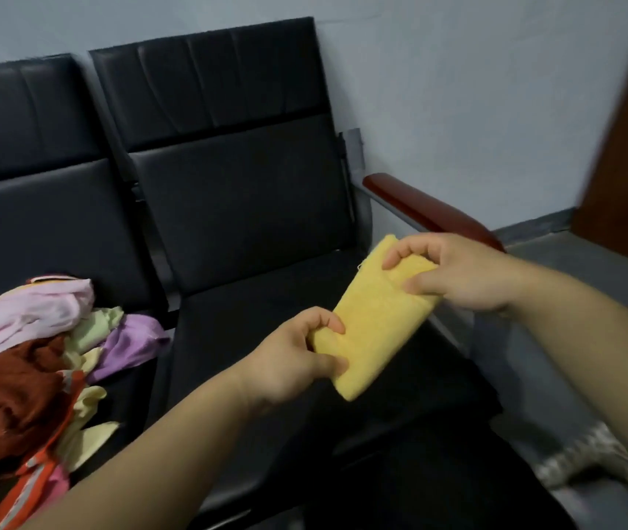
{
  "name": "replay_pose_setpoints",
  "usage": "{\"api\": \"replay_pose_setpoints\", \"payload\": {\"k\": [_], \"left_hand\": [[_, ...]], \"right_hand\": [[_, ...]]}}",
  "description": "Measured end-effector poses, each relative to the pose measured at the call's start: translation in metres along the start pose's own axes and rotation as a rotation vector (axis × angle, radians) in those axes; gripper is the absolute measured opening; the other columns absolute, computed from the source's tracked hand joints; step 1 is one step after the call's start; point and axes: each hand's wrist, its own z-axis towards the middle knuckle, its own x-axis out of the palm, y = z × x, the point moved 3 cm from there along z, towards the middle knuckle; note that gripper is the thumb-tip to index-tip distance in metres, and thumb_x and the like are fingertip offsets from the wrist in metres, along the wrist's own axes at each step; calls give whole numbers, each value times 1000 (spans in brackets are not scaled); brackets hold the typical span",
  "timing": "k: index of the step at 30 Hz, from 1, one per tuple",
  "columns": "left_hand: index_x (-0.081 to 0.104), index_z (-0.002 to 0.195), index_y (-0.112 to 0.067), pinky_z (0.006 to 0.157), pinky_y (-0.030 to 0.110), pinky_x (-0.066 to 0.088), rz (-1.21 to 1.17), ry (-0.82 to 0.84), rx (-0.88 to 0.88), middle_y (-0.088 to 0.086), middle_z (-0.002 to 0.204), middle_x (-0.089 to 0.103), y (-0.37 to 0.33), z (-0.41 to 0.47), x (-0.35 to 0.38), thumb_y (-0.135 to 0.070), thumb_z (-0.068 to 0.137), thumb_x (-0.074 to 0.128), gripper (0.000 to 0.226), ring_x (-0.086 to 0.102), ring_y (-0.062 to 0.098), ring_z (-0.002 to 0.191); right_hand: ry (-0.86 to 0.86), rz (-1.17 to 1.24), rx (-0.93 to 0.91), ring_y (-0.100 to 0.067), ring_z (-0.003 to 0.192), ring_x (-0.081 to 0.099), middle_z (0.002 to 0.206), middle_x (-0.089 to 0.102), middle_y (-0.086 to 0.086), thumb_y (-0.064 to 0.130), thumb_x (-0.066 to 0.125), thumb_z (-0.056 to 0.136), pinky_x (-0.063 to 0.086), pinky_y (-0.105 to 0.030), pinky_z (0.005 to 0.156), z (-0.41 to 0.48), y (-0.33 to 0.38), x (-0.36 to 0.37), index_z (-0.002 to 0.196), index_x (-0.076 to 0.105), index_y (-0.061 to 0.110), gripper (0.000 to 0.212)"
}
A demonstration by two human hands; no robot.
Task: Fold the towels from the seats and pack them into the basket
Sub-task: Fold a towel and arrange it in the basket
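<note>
Here we go: the yellow towel (pixel 375 319) is up in the air, folded into a narrow oblong and held over the front right part of the right-hand seat (pixel 251 208). Its long axis runs on a slant, near end low and to the left, far end higher and to the right, pointing up toward the red-brown armrest (pixel 430 208). The left hand (pixel 293 361) has the near end, fingers curled over the left edge and thumb pressed on the face by the bottom corner, a firm pinch. The right hand (pixel 453 273) takes the far end, forefinger and thumb clamped down on the cloth, the other fingers tucked behind where I cannot see them. Long edges look fairly straight, the lower corner rounded and thick. The top end sits close to the armrest's front tip, tight on that side. To the left there is more room: a wide stretch of black cushion lies between the towel and the heap of loose towels (pixel 29 361), pink, lilac, pale yellow and rust, piled on the neighbouring seat (pixel 44 231). Off right, a brown wooden panel (pixel 625 147) leans at the wall, and a blurred grey patterned thing (pixel 591 460) sits low by the right forearm, too smeared to name.
</note>
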Motion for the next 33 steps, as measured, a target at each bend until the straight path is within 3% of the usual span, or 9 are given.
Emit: {"api": "replay_pose_setpoints", "payload": {"k": [6, 9, 11, 13, 16, 21, 23, 28, 33], "left_hand": [[62, 105, -21, 64, 25, 51, 156, 418, 14, 2, 89, 59, -51, 56, 161, -7, 82, 80, 33, 57, 13, 74], [61, 101, -22, 65, 28, 51, 320, 579, 17, 2, 85, 60, -41, 90, 247, -6, 79, 81, 34, 57, 16, 71], [58, 102, -23, 67, 32, 50, 450, 672, 11, 7, 83, 62, -26, 111, 296, -8, 79, 80, 35, 57, 21, 69], [56, 101, -26, 65, 30, 49, 594, 734, 32, 7, 85, 62, -10, 130, 335, -13, 80, 80, 35, 57, 21, 68], [55, 101, -30, 70, 30, 52, 766, 778, 71, 3, 96, 61, 14, 156, 374, -19, 79, 81, 36, 61, 21, 80], [60, 126, -30, 100, 33, 48, 1062, 929, 215, 3, 130, 57, 47, 182, 395, -28, 86, 75, 43, 57, 26, 118], [58, 137, -33, 108, 34, 44, 1175, 1022, 286, 4, 143, 51, 51, 186, 396, -32, 91, 67, 46, 52, 27, 129], [56, 140, -36, 103, 41, 47, 1432, 1104, 342, 7, 135, 47, 47, 201, 389, -43, 97, 54, 43, 52, 31, 123], [45, 150, -36, 109, 35, 41, 1303, 1103, 247, 8, 137, 50, 24, 195, 383, -49, 97, 59, 57, 50, 26, 125]], "right_hand": [[-222, 99, 298, -11, 91, 56, 110, 62, 4, 18, 79, 87, 43, -25, 72, -146, -122, -69, 105, 71, 27, 22], [-267, 50, 466, -6, 86, 57, 107, 66, 2, 23, 84, 83, 43, -17, 70, -201, -204, -67, 101, 69, 27, 24], [-274, 89, 563, -7, 84, 58, 106, 70, -6, 27, 88, 78, 45, -23, 73, -229, -259, -56, 96, 68, 29, 27], [-297, 118, 623, -6, 76, 54, 92, 66, -1, 23, 88, 79, 43, -17, 64, -246, -303, -41, 93, 66, 28, 26], [-317, 104, 674, -2, 67, 48, 80, 54, 10, 16, 84, 84, 36, -12, 52, -250, -361, -17, 98, 64, 23, 25], [-249, 131, 711, -9, 66, 46, 76, 51, 4, 16, 81, 86, 36, -23, 55, -229, -433, 17, 102, 60, 26, 28], [-220, 70, 724, -10, 73, 52, 83, 56, 4, 22, 79, 88, 41, -25, 61, -218, -450, 31, 103, 57, 33, 29], [-122, -134, 727, -24, 118, 58, 128, 61, -3, 30, 66, 98, 45, -34, 96, -203, -469, 54, 126, 59, 33, 29], [-84, -342, 739, -24, 133, 49, 150, 51, 0, 50, 55, 100, 42, -39, 109, -199, -451, 46, 145, 55, 34, 48]]}}
